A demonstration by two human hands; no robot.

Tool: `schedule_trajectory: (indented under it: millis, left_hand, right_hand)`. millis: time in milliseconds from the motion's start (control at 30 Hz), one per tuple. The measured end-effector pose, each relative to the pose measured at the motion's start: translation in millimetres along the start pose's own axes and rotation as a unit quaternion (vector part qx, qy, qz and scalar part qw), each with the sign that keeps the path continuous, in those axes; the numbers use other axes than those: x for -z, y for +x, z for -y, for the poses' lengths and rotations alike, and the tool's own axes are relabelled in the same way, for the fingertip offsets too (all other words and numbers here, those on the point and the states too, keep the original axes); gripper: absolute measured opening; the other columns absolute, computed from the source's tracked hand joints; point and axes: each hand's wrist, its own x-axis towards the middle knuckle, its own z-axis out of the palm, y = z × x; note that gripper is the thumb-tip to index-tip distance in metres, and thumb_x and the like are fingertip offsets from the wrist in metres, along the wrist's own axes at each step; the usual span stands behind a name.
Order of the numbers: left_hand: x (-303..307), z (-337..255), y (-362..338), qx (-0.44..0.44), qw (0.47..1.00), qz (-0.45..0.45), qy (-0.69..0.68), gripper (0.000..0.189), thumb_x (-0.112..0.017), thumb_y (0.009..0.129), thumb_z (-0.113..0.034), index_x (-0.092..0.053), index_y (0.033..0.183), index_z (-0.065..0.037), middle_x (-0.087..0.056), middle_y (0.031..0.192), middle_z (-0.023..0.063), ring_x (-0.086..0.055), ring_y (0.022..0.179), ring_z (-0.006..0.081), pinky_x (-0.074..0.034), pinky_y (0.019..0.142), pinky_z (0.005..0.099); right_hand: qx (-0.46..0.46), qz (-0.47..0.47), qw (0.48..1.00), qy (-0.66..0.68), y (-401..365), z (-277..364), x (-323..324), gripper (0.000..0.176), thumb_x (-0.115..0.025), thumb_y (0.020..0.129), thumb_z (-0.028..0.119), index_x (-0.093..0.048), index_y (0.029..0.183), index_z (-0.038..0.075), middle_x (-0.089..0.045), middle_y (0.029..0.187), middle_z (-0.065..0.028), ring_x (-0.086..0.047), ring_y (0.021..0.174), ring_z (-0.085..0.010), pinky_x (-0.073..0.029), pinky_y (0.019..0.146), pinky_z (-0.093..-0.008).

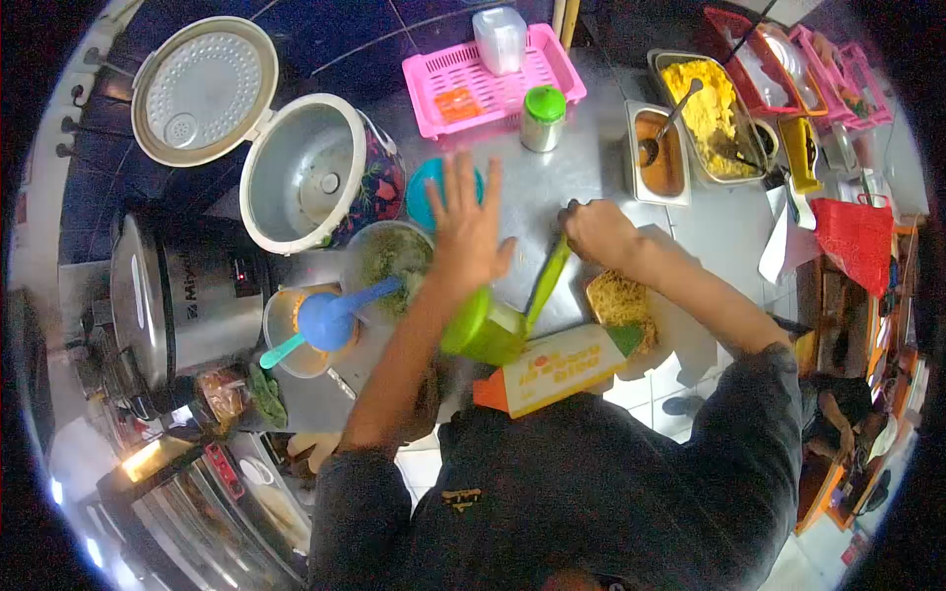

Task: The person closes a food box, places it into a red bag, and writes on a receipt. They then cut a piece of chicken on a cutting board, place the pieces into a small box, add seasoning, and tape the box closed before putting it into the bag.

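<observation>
My left hand (465,231) is open, fingers spread, above the prep table near a teal bowl (419,192) and a tub of green shredded food (379,261). My right hand (599,234) is closed around the long lime-green handle of what looks like a dipper (483,327). Its cup is blurred and lies below my left forearm, close to my body. Beside it, a printed paper food box (567,369) stands at the table's near edge. Brownish-yellow food (619,298) shows behind the box.
At left is an open rice cooker (310,187), with a steel cooker (192,295) nearer. A blue scoop (330,320) rests over a tub. Farther back are a pink basket (429,113) and a green-lidded shaker (542,118). Trays of sauce (658,172) and yellow food (705,103) stand right.
</observation>
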Motion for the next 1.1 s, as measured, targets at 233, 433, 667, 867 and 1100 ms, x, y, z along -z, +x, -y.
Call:
schedule_trajectory:
  millis: [233,433,667,867,1100]
  left_hand:
    - [3,3,-113,-0.050,0.984,-0.060,-0.157,0.047,-0.066,0.086,-0.022,-0.053,0.123,0.004,-0.059,0.104,0.0269,-0.061,0.093,0.0434,-0.051,0.082,0.0492]
    - [25,3,-185,0.215,0.971,0.088,-0.057,0.043,-0.064,0.088,-0.020,-0.052,0.120,0.007,-0.060,0.101,0.0278,-0.064,0.087,0.0451,-0.054,0.073,0.0487]
    - [-19,9,-187,0.172,0.963,0.039,-0.202,0.045,-0.060,0.091,-0.018,-0.046,0.126,0.007,-0.060,0.108,0.0319,-0.061,0.095,0.0498,-0.051,0.081,0.0520]
    - [-13,10,-173,0.032,0.970,0.010,-0.240,0.056,-0.065,0.089,-0.018,-0.043,0.134,0.006,-0.050,0.129,0.0315,-0.050,0.120,0.0477,-0.044,0.101,0.0480]
    - [-6,-2,-142,0.001,0.980,0.008,-0.198,0.093,-0.081,0.074,-0.022,-0.029,0.147,0.002,-0.031,0.145,0.0309,-0.037,0.132,0.0503,-0.035,0.110,0.0514]
  right_hand:
    - [-0.028,-0.040,0.986,0.158,-15,34,7,0.022,-0.068,0.083,0.025,-0.067,0.084,0.003,-0.067,0.074,-0.0150,-0.068,0.066,-0.0318,-0.056,0.059,-0.0403]
    - [0.051,0.104,0.946,0.303,9,82,21,0.059,-0.070,0.082,0.044,-0.058,0.107,-0.007,-0.067,0.078,-0.0259,-0.067,0.075,-0.0418,-0.057,0.066,-0.0461]
    - [0.096,0.151,0.895,0.410,32,109,-12,0.099,-0.079,0.066,0.061,-0.045,0.128,-0.009,-0.064,0.099,-0.0307,-0.066,0.092,-0.0432,-0.055,0.082,-0.0473]
    - [0.091,-0.035,0.910,0.402,20,91,-23,0.099,-0.088,0.053,0.040,-0.043,0.131,-0.002,-0.055,0.127,-0.0242,-0.051,0.122,-0.0406,-0.040,0.107,-0.0450]
    - [0.125,-0.081,0.913,0.379,17,68,-37,0.100,-0.089,0.054,0.032,-0.041,0.136,0.001,-0.054,0.129,-0.0225,-0.052,0.121,-0.0410,-0.041,0.106,-0.0467]
